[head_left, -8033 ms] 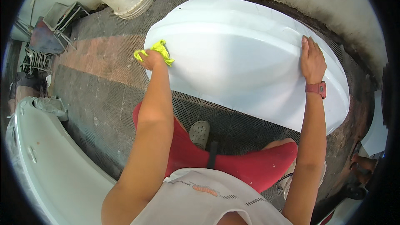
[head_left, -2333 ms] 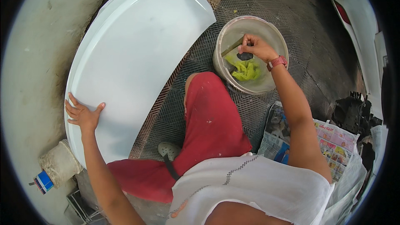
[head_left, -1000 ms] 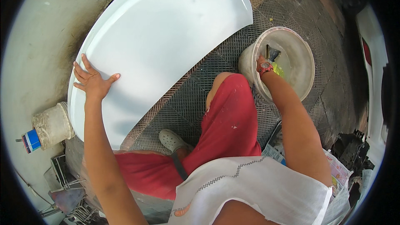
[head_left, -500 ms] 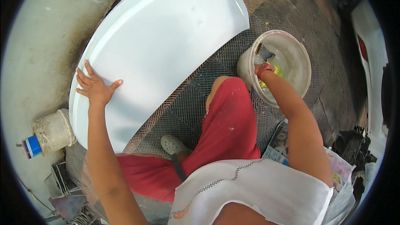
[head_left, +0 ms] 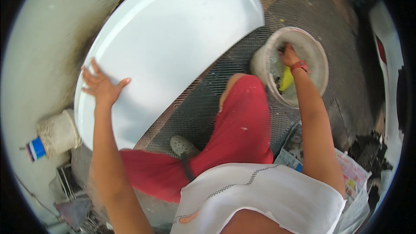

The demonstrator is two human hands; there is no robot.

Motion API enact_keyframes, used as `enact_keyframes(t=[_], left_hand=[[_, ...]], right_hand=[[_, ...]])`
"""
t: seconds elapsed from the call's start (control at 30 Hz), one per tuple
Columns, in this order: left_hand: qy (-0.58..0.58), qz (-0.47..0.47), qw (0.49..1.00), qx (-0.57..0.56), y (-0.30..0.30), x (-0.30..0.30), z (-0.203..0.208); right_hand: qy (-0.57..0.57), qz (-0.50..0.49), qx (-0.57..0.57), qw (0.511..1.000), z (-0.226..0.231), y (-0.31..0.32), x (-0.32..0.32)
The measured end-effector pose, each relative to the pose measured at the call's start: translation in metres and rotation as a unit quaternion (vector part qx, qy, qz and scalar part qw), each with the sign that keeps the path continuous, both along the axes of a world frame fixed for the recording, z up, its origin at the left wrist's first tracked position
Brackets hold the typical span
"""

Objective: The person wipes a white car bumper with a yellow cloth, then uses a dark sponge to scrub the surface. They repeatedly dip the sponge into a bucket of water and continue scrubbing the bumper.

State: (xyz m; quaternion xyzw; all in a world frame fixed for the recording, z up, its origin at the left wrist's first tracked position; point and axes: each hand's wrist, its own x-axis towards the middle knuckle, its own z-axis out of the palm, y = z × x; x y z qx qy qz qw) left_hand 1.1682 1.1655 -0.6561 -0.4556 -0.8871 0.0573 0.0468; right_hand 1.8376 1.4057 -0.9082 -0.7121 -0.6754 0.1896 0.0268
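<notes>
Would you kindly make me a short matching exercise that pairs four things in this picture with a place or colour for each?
Things:
1. left hand
2. right hand
3. cloth
4. trousers

Place or colour:
A. red
B. inside the bucket, reaching down
C. yellow
D. on the white panel, fingers spread

Pairs: 1-D; 2-B; 3-C; 4-A

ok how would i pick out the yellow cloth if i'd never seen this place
Find the big white panel, then look right of it for the pale, round, open bucket. The right hand is inside it, and the yellow cloth shows just below that hand in the picture. It is the only bright yellow thing in the bucket.
</notes>
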Motion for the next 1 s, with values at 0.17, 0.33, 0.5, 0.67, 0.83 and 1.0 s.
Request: enact_keyframes(t=[0.17, 0.33, 0.5, 0.67, 0.83, 1.0], left_hand=[[-0.023, 0.021, 0.999, -0.032, 0.003, 0.004, 0.004], [-0.049, 0.033, 0.998, -0.033, 0.005, 0.009, 0.009], [-0.052, 0.049, 0.996, -0.046, 0.007, 0.012, 0.012], [-0.053, 0.049, 0.996, -0.048, 0.007, 0.012, 0.012], [-0.037, 0.043, 0.998, -0.034, 0.005, 0.009, 0.008], [-0.004, 0.018, 1.0, -0.022, 0.003, 0.0, 0.001]], right_hand=[[-0.226, 0.152, -0.143, 0.951, -0.07, 0.019, 0.003], [-0.226, 0.168, -0.264, 0.923, -0.104, 0.028, 0.002], [-0.307, 0.076, -0.288, 0.904, -0.115, 0.025, 0.005], [-0.239, 0.181, -0.267, 0.916, -0.101, 0.041, 0.008], [0.108, 0.15, -0.262, 0.947, -0.006, 0.034, 0.011], [0.291, 0.044, -0.174, 0.94, 0.091, -0.011, -0.007]])
